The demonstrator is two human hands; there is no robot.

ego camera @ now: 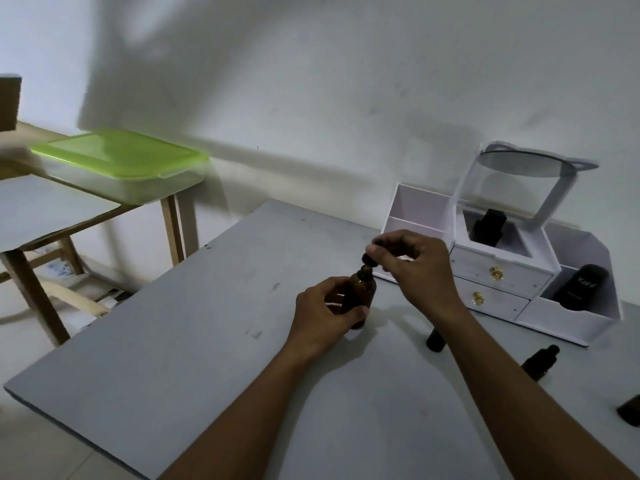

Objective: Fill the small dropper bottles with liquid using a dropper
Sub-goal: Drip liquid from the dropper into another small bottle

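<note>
A person's left hand point(325, 308) grips a small amber-brown glass bottle point(363, 291) around its lower body, holding it upright at centre frame over a grey tabletop point(173, 341). Whether its base touches the surface cannot be told. Just above the bottle's neck, the right hand point(415, 268) pinches a black dropper cap point(367, 257) between thumb and fingertips, with the cap close over the mouth. Beside the right forearm, a small dark bottle point(435, 339) stands on the table, partly hidden. Further toward lower right sits a dark dropper bottle point(541, 358), and another dark object point(631, 412) is cut off by the right edge. Right of centre, against the wall, a white drawer organiser with gold knobs point(498, 271) holds a black labelled bottle point(585, 284) in its right compartment. At upper left, a clear plastic box with a green lid point(121, 161) rests on a wooden table point(169, 220).
</note>
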